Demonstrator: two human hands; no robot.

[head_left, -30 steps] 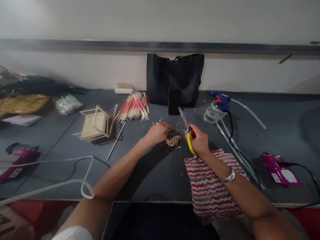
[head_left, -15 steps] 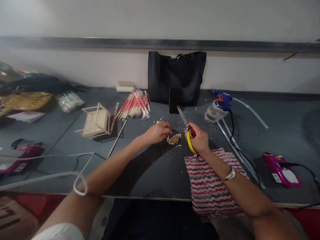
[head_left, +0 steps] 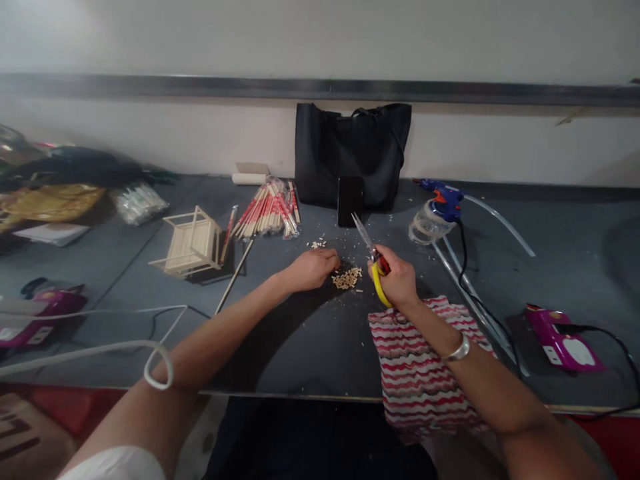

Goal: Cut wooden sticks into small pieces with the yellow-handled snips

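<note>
A dark grey table (head_left: pixel 310 347) runs along a pale wall, and a black tote bag (head_left: pixel 353 150) stands against that wall with a dark phone (head_left: pixel 349 200) propped upright in front of it. Near the middle of the table lies a pile of small wooden bits (head_left: pixel 347 278), with a few loose ones scattered just behind it. The left hand (head_left: pixel 313 270) rests knuckles-up on the table, its curled fingertips touching the left edge of the pile; whether it pinches a piece cannot be told. The right hand (head_left: pixel 397 283) is closed around the yellow and red handles of the scissors (head_left: pixel 371 252), just right of the pile, and their blades slant up and away toward the phone. The right forearm lies over a red-and-white striped cloth (head_left: pixel 417 360) that hangs over the near edge. To the left are a bundle of red-wrapped chopsticks (head_left: pixel 267 215), a single bare chopstick (head_left: pixel 233 277) and a small wooden stick frame (head_left: pixel 190 243). To the right a blue glue gun (head_left: pixel 443 200) sits with its black cord trailing toward the near edge.
</note>
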